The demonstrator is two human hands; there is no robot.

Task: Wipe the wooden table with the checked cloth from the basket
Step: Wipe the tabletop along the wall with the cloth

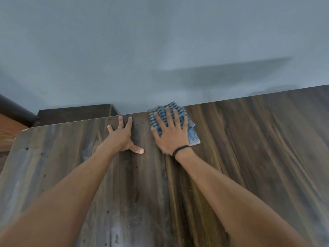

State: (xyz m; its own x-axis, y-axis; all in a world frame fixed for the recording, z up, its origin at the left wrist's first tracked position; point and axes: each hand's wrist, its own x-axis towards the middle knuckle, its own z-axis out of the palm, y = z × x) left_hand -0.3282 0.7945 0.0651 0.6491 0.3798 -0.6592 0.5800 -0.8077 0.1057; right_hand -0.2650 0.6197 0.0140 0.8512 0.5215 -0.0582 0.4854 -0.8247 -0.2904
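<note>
A dark, streaked wooden bench (231, 157) with a long grain fills the lower half of the frame, its far edge running against a plain grey-blue wall (160, 41). Just right of the frame's centre, a folded blue-and-white checked cloth (193, 138) is pressed flat on the bench at that far edge, one corner reaching slightly past it toward the wall. The right hand (171, 133) is laid on top of the cloth, palm down, fingers spread and straight; nothing is gripped, the cloth is only held down. A thin black band (179, 150) is worn on that wrist. Just beside it, to the left, the left hand (122, 135) is spread flat on bare wood, empty, fingertips at the far edge. A dark brown piece of furniture (74, 113) is seen beyond the bench at centre left.
</note>
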